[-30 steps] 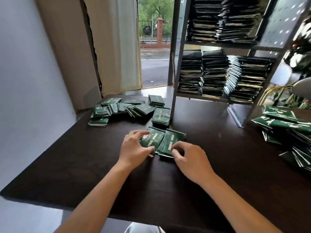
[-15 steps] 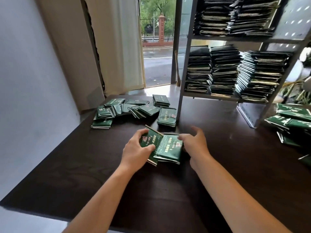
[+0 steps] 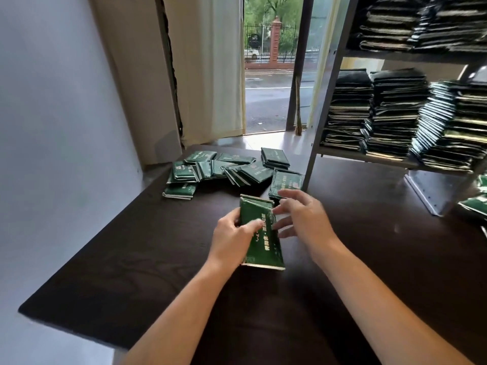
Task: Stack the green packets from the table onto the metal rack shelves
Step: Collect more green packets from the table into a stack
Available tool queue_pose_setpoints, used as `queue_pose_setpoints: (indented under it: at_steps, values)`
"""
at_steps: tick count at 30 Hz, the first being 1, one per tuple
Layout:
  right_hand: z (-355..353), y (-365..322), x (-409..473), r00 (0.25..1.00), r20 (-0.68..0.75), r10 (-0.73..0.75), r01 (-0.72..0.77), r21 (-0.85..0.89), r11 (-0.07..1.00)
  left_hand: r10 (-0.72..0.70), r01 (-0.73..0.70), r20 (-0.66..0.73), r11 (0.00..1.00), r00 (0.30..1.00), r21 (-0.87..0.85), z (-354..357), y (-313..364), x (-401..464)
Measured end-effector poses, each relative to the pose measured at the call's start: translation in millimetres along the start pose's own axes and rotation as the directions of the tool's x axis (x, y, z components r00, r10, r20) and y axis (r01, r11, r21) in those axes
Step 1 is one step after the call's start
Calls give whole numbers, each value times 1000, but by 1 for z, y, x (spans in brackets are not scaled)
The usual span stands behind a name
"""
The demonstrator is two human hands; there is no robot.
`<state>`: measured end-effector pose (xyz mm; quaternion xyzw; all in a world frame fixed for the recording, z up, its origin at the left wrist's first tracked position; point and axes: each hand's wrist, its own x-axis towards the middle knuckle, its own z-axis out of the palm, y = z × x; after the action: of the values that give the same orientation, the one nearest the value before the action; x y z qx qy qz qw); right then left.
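The left hand (image 3: pixel 232 239) clasped a small bundle of green packets (image 3: pixel 261 233) raised off the desk (image 3: pixel 131 272), thumb across its face, while the right hand's (image 3: pixel 303 219) straightened fingers (image 3: pixel 283 208) pressed its far side, probably squaring edges for the rack shelf (image 3: pixel 369 158).

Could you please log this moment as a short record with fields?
held item: small bundle of flat green foil packets, raised off the table
left hand: grips the bundle's left edge
right hand: fingers spread against the bundle's right edge
loose packets: scattered on the far left of the dark wooden table
grey metal rack: shelves already carry tall packet stacks
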<state>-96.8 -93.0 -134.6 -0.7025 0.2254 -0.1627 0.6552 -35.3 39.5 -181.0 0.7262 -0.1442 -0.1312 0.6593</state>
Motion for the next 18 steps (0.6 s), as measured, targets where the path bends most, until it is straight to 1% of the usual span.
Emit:
queue_pose_setpoints:
  at_steps: [1, 2, 3, 5, 7, 9, 11, 15, 18]
  values:
    - [-2, 4, 6, 993, -57, -102, 89, -204, 975, -13, 13, -25, 1000, 1000, -2, -1, -1, 1]
    - [-5, 7, 12, 976, -92, -198, 148, -392, 908, -18, 18, -38, 1000, 999, 3, 0, -2, 2]
    - [-6, 8, 18, 960, -91, -264, 178, -529, 830, -21, 21, -54, 1000, 998, 12, 1, -1, 2]
    - [-8, 8, 28, 943, -40, -330, 209, -699, 684, -18, 22, -100, 999, 995, 44, 1, 1, 0]
    - [-8, 8, 38, 933, 53, -355, 237, -832, 501, -1, 14, -135, 995, 991, 96, 1, 3, -2]
    - [-6, 11, 47, 929, 120, -351, 239, -918, 318, 11, 12, -167, 991, 986, 136, 1, 2, -3]
    - [-1, 14, 55, 934, 133, -332, 205, -960, 192, -8, 33, -190, 991, 982, 130, -1, 4, -3]
    - [8, 21, 66, 917, 140, -374, 169, -985, 44, -12, 41, -187, 988, 982, 147, -3, 7, -6]
    - [6, 24, 71, 908, 134, -397, 139, -990, -16, -12, 46, -192, 984, 981, 171, -3, 5, -5]
